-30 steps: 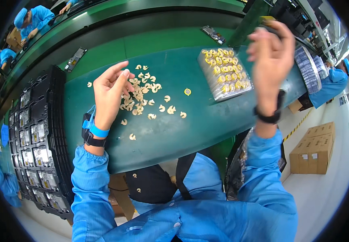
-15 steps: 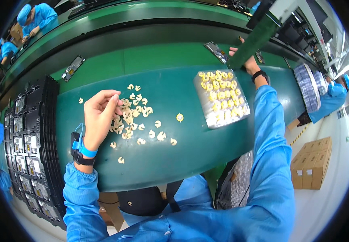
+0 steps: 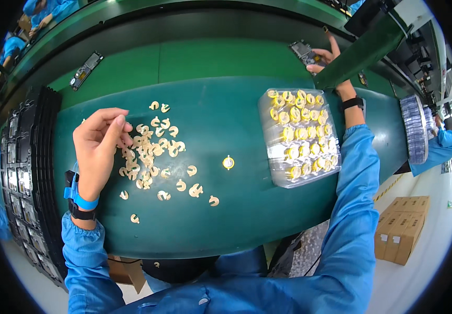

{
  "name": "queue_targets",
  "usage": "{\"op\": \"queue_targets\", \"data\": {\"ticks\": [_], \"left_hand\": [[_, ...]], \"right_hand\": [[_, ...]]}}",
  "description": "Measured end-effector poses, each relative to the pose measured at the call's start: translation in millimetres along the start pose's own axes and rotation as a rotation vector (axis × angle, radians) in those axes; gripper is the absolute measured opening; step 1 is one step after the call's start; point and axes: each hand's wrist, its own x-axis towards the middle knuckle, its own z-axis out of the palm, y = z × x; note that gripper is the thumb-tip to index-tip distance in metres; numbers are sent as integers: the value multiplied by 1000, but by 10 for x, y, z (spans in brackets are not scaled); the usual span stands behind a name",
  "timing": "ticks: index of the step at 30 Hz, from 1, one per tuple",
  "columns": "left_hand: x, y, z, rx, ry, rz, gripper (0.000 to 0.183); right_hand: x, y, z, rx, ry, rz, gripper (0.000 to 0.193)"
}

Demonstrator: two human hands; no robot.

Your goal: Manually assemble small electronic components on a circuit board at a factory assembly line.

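My left hand (image 3: 98, 144) is above the left edge of a loose pile of small cream C-shaped pieces (image 3: 145, 152). Its thumb and fingertips are together; whatever may be between them is hidden. At the far right, my right hand (image 3: 330, 56) reaches behind a green post, which covers part of it. Thumb and a finger close on the right end of a dark circuit board (image 3: 304, 51), while another finger points up. Left of that forearm stands a clear plastic tray (image 3: 274, 175) with rows of yellow-rimmed round parts (image 3: 301, 133). One similar round part (image 3: 228, 162) lies alone mid-mat.
The slanted green post (image 3: 362, 49) rises beside the right hand. Another circuit board (image 3: 86, 70) lies on the green strip at far left. Stacked black trays (image 3: 27, 183) stand left of the mat. Clear reels (image 3: 413, 128) are at right, cartons (image 3: 402, 227) on the floor.
My right hand has come onto the end of the circuit board, from just beside it. The left hand has drawn slightly left over the pile. The whole view has shifted.
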Motion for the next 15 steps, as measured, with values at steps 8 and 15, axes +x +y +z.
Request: {"op": "queue_targets", "data": {"ticks": [8, 15], "left_hand": [[8, -8, 16, -88, -23, -12, 18], [-88, 20, -40, -185, -73, 36, 18]], "right_hand": [[-391, 61, -528, 687, 1039, 227, 35], [-2176, -201, -1876, -448, 586, 111, 36]]}}
